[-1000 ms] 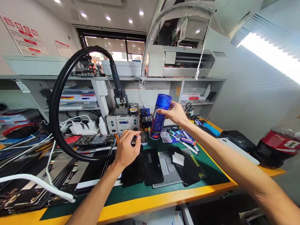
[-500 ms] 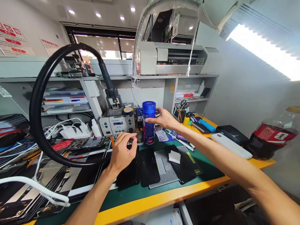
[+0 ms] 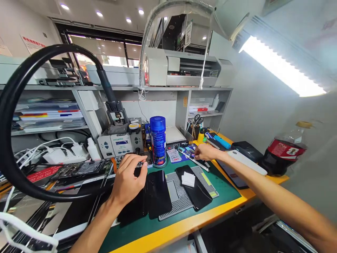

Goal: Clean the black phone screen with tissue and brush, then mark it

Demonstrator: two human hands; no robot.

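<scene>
My left hand [image 3: 130, 177] hovers by the dark phones on the left of the mat, its fingers bent and the thumb apart, with nothing visible in it. My right hand [image 3: 206, 152] reaches to the tools at the back right. Its fingertips are pinched together beside a white-handled brush [image 3: 186, 153] and a white pen-like tool [image 3: 199, 163]; what they hold, if anything, is too small to make out. A blue spray can [image 3: 158, 142] with its cap on stands upright between the hands. A black phone [image 3: 198, 196] bearing folded white wipes [image 3: 188, 179] lies on a grey perforated pad [image 3: 168, 211].
Another black phone [image 3: 158, 196] lies left of the pad. A grey soldering station [image 3: 121, 144] stands behind, with a thick black hose [image 3: 5, 140] looping at left. Phone parts crowd the left. A cola bottle [image 3: 283, 151] and white phone [image 3: 249, 162] are on the right.
My right hand has let go of the spray can and moved right to the small tools. The can stands on the mat. The view has shifted right; my left hand keeps much the same pose.
</scene>
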